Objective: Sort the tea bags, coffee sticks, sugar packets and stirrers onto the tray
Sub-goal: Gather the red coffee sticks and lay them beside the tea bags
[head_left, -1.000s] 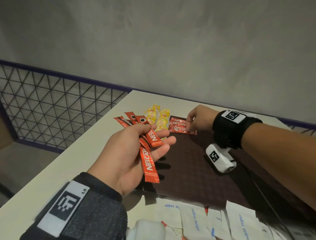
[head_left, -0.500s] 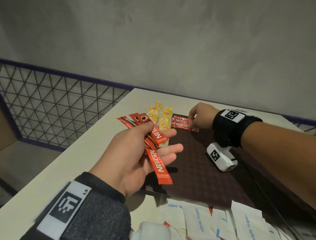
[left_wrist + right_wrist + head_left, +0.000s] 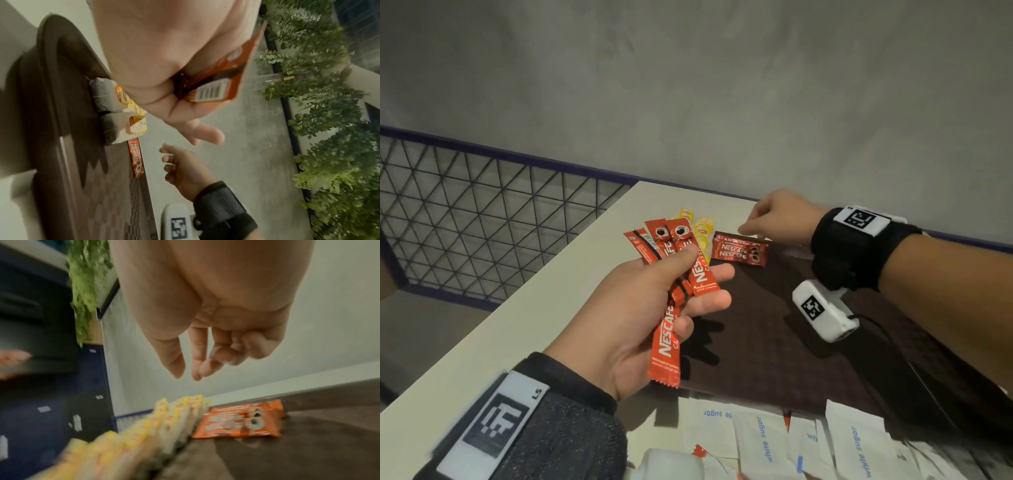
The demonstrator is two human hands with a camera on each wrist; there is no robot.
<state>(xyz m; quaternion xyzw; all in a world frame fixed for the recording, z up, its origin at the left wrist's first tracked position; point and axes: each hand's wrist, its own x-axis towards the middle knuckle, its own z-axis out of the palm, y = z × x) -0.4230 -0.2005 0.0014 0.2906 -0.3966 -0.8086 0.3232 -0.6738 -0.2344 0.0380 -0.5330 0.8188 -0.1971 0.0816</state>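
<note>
My left hand grips a bundle of several red Nescafe coffee sticks, thumb pressed on top, just over the near-left corner of the dark brown tray. The left wrist view shows the bundle's barcoded end sticking out of the palm. A small stack of red coffee sticks lies at the tray's far-left edge, beside yellow-tagged tea bags. My right hand hovers just above that stack, thumb and forefinger apart and holding nothing.
White sugar packets lie scattered on the pale table in front of the tray. A wire mesh fence runs to the left and a grey wall stands close behind the table.
My right hand has let go of the coffee sticks laid on the tray and lifted slightly off them. My left hand has pulled its bundle in a little, its thumb now lying further over the sticks.
</note>
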